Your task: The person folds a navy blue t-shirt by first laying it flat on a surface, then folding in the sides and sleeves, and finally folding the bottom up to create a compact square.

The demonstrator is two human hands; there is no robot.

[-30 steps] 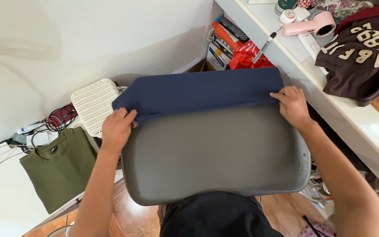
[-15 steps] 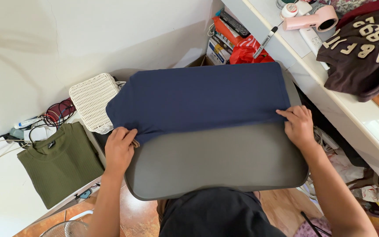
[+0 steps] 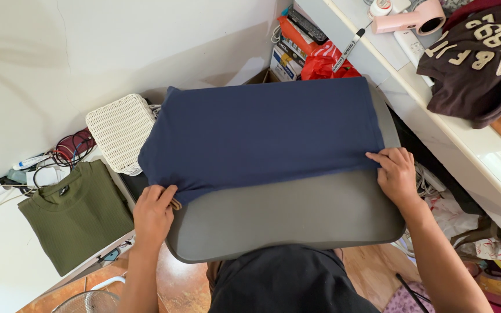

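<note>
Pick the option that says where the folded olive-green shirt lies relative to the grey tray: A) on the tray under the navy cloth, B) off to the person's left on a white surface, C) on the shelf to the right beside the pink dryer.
B: the olive-green shirt lies folded on the white surface left of the grey tray, apart from the navy cloth that both hands grip.

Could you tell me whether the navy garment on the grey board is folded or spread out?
Folded: the navy garment forms a neat rectangle with no sleeves showing.
</note>
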